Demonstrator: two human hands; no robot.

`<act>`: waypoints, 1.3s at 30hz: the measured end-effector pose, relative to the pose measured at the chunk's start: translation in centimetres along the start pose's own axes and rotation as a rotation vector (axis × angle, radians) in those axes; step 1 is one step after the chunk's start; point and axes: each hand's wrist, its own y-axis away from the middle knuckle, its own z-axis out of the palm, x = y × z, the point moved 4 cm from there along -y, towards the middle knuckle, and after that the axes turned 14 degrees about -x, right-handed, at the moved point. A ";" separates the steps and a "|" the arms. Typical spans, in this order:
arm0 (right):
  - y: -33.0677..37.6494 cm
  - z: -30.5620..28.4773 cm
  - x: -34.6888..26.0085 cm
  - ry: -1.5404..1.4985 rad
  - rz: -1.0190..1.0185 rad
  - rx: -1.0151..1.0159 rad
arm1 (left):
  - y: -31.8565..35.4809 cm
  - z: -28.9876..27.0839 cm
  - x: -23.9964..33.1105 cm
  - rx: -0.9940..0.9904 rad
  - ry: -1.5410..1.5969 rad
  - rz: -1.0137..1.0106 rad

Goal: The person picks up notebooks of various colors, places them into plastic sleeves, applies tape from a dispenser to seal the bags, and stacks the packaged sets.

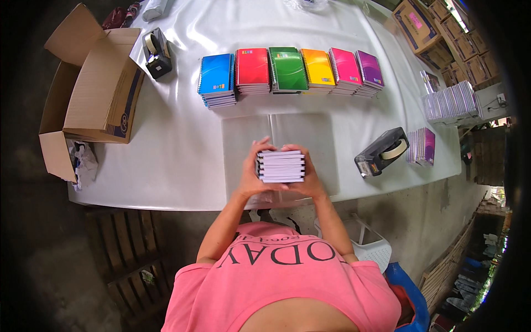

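Between my two hands is a small stack of notebooks [281, 167], its white page edges turned up toward me. My left hand [254, 169] wraps the left side of the stack, and my right hand [311, 174] grips the right side. Under them lies a clear plastic sheet [321, 133] on the white-covered table [177, 166]. Beyond my hands stands a row of spiral notebook piles: blue [216, 74], red [252, 66], green [288, 69], yellow [317, 67], pink [345, 65] and purple [370, 68]. The covers of the held notebooks are hidden.
An open cardboard box [97, 91] stands at the left, beside a black tape dispenser [157, 52]. Another tape dispenser [383, 153] is at the right, near purple notebooks [422, 146] and a larger notebook stack [452, 104]. Cartons [417, 25] fill the far right. A white chair [373, 250] stands below the table edge.
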 end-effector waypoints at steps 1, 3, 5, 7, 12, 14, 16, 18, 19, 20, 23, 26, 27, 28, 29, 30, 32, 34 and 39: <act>-0.1 0.0 0.1 -0.076 0.094 -0.034 | 0.2 -0.3 -0.6 0.006 0.078 -0.047; -0.4 -0.1 0.5 -0.101 0.179 -0.045 | 0.7 -0.3 -1.7 0.017 0.235 -0.140; -0.7 0.3 1.4 -0.015 0.166 -0.002 | 0.8 0.4 -1.0 0.005 0.136 -0.136; -0.4 0.2 1.9 0.002 0.155 -0.010 | 1.1 1.0 -1.2 0.034 0.132 -0.115; -0.1 -0.2 2.6 0.255 0.221 -0.194 | 1.0 0.1 -2.3 0.054 0.015 -0.067; -0.4 0.4 1.7 0.177 0.186 -0.149 | 1.4 0.3 -1.6 0.072 0.172 -0.117; -0.7 0.8 1.3 0.191 0.126 -0.101 | 1.0 0.2 -1.0 0.099 0.158 -0.106; -0.8 1.0 1.1 0.297 0.042 -0.051 | 0.9 0.2 -0.9 0.097 0.111 -0.067; -0.6 1.1 1.6 0.258 0.057 -0.051 | 1.0 0.3 -1.0 0.074 0.073 -0.033; -0.2 1.0 2.2 0.219 0.071 -0.050 | 1.0 0.3 -1.2 0.051 0.035 0.000; 0.1 0.7 2.6 0.210 0.133 -0.071 | 0.9 0.1 -1.5 0.031 -0.137 0.008; 0.1 0.0 2.7 0.233 0.184 -0.132 | 0.7 -0.3 -1.6 0.023 0.057 -0.138; 0.2 -0.3 2.8 0.237 0.198 -0.157 | 0.8 -0.3 -1.4 0.053 0.088 -0.202; 0.0 -0.6 2.3 0.125 0.231 -0.131 | 0.5 -0.4 -0.8 0.088 0.115 -0.263; -0.2 -0.6 1.3 0.009 0.268 -0.110 | 0.3 -0.4 -0.1 0.127 0.144 -0.330; -0.5 -0.6 0.3 -0.107 0.306 -0.090 | -0.1 -0.8 0.5 0.165 0.129 -0.397; -0.7 -1.0 -1.0 -0.217 0.448 -0.107 | -0.6 -0.8 0.9 0.114 0.112 -0.619; -1.3 -1.0 -1.8 -0.249 0.530 -0.098 | -0.2 -1.1 0.7 0.134 0.066 -0.714; -0.7 -2.2 2.1 -0.449 0.762 0.011 | 4.0 -1.2 -0.3 0.142 -0.737 -0.749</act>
